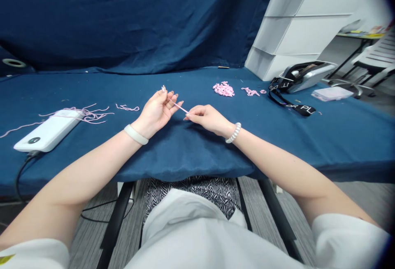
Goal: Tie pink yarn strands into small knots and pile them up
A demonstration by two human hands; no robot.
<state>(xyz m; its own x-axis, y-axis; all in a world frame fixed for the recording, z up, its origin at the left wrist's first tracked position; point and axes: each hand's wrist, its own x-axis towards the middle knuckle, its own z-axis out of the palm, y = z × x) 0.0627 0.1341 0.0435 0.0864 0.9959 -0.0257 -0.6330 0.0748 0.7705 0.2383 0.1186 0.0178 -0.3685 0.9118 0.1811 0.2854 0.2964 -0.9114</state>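
The strand [179, 106] is pink; the heaped pieces [224, 89], pink too; the tablecloth [185, 153], deep blue; the power bank [57, 131], white; the strap [300, 108], black with white lettering; the lap fabric [212, 192], black-and-white zigzag.

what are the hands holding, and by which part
A pink strand: the left hand and right hand each pinch one part, with a straight stretch between. Whether these parts are its ends cannot be told.

Counter [173, 153]: bright, even light, with a soft shadow below my right hand [210, 118].
Backdrop [132, 17]: darker, its folds gently shaded.
White boxes [311, 34]: greyer on their left faces.
Chair [378, 52]: blurred.
My sleeves [342, 236]: stretched by the wide lens.
Right corners: dark vignetting.
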